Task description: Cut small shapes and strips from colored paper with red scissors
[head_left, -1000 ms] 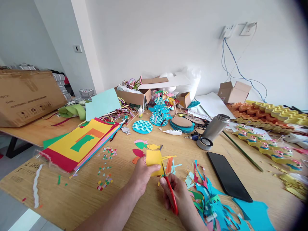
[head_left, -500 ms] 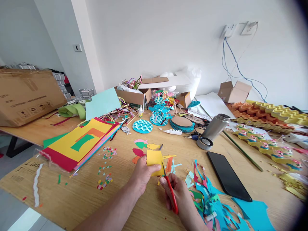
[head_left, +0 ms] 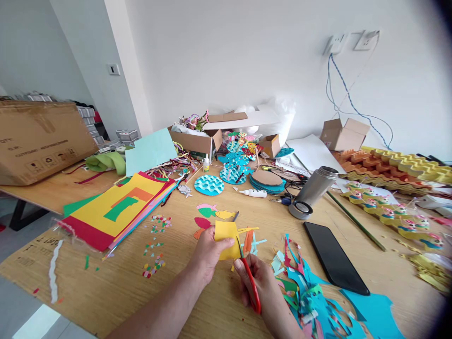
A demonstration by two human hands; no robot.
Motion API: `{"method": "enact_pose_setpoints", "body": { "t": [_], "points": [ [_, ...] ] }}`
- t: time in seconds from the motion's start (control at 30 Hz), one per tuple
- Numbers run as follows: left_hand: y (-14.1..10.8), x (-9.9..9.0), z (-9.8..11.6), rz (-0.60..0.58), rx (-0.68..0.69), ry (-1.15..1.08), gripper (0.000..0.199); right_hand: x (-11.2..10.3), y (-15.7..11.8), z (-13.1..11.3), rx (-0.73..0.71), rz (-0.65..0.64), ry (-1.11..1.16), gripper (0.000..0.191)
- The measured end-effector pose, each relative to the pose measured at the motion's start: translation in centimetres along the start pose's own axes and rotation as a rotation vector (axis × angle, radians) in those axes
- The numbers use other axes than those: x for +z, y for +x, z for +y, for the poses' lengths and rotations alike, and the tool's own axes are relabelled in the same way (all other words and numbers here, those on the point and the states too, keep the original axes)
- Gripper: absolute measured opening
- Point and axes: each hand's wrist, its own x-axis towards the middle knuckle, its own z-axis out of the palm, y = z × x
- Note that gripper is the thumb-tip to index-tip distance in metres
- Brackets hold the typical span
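With left hand (head_left: pixel 208 252) gripping yellow paper (head_left: pixel 225 234) by one side, apparently leaving the other for red-handled scissors (head_left: pixel 249 274) gripped in right hand (head_left: pixel 261 278).

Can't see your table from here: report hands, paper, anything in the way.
Left hand gripping yellow paper. Right hand holding scissors at paper's edge. Loose scraps to the right, not blocking.
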Motion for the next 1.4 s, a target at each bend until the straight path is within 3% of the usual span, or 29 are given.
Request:
{"method": "enact_pose_setpoints", "body": {
  "t": [1.4],
  "points": [
    [0.1,0.0,-0.3,-0.02,0.003,0.103,0.028,0.3,-0.7,-1.2,0.022,-0.01,0.045,0.051]
  ]
}}
